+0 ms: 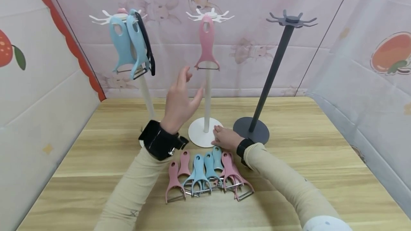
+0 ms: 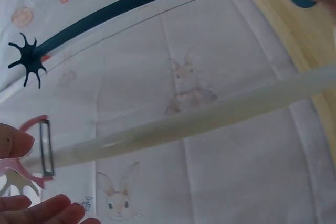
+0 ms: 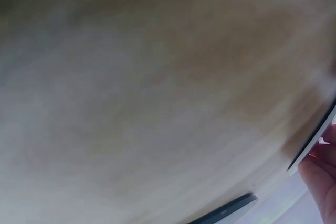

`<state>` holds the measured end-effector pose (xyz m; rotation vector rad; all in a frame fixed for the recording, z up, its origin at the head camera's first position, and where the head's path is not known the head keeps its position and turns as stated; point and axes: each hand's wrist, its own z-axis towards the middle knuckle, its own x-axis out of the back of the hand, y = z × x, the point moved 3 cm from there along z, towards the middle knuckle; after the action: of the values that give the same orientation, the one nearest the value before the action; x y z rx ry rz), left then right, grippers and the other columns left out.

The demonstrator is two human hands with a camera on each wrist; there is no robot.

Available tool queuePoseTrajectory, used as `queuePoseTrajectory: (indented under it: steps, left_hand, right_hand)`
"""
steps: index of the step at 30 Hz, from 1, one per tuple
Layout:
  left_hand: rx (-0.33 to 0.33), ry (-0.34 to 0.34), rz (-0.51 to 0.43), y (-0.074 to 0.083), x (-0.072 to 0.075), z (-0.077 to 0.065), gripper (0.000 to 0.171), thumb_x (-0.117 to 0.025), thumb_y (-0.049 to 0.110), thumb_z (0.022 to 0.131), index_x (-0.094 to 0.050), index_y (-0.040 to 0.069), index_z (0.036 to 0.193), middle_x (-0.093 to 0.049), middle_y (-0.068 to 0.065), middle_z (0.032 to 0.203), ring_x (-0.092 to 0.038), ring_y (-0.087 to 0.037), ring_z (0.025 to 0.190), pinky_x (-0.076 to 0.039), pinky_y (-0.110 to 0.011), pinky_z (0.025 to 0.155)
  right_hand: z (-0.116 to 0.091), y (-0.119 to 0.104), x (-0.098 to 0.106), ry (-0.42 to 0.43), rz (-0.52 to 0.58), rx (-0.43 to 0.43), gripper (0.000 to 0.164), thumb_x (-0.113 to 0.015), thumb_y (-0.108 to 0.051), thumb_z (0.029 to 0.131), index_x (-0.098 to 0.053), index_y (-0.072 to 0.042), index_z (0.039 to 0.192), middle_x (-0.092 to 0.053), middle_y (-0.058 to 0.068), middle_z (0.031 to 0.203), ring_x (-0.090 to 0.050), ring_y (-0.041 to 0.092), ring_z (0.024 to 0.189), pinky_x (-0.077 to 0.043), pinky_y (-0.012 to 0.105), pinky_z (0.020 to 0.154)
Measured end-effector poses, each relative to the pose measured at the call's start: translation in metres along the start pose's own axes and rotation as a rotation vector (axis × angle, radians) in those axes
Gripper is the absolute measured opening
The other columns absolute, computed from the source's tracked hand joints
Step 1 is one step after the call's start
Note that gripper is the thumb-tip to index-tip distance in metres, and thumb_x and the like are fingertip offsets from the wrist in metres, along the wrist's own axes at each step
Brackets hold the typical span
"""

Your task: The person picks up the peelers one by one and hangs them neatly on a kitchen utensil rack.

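Note:
My left hand (image 1: 181, 102) is raised beside the middle white stand (image 1: 207, 99), its thumb and fingers spread apart and holding nothing. A pink peeler (image 1: 206, 40) hangs from this stand's hooked top, just above and right of the fingers. In the left wrist view the peeler's blade (image 2: 46, 148) shows between thumb and fingers, apart from them. Low down, my right hand (image 1: 227, 138) rests its fingers on the right edge of the round white base (image 1: 200, 136). Several pink peelers (image 1: 173, 177) and blue peelers (image 1: 199, 168) lie in a row in front of the base.
To the left, another white stand (image 1: 146, 97) carries blue peelers (image 1: 121, 42) and a black peeler (image 1: 147, 42). A dark grey stand (image 1: 273, 74) leans in the view at right, its hooks (image 1: 291, 20) bare. Patterned cloth walls (image 1: 257, 70) enclose the wooden table (image 1: 96, 159).

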<state>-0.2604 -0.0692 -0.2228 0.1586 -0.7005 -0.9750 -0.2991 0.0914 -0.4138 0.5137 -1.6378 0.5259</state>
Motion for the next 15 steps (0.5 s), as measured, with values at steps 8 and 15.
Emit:
queuePoseTrajectory:
  steps: [8,15]
  left_hand:
    - [0.143,-0.286,0.148,-0.034,0.000,-0.057,0.050,-0.065,0.016,0.083,-0.045,-0.004,0.124,-0.061,-0.020,0.102,-0.059,-0.032,0.089,-0.049,-0.042,0.069]
    - [0.223,-0.634,0.319,-0.056,0.000,-0.108,0.042,-0.065,0.022,0.082,-0.052,-0.001,0.115,-0.064,-0.011,0.081,-0.058,-0.021,0.064,-0.046,-0.033,0.050]
  right_hand:
    - [0.003,0.003,-0.005,0.012,-0.008,0.002,0.056,-0.047,-0.035,0.094,-0.044,0.009,0.129,-0.035,0.026,0.138,-0.032,0.034,0.129,-0.034,0.040,0.101]
    - [0.002,0.003,-0.005,0.023,-0.024,0.012,0.055,-0.047,-0.035,0.094,-0.045,0.009,0.128,-0.037,0.026,0.137,-0.034,0.035,0.128,-0.034,0.040,0.100]
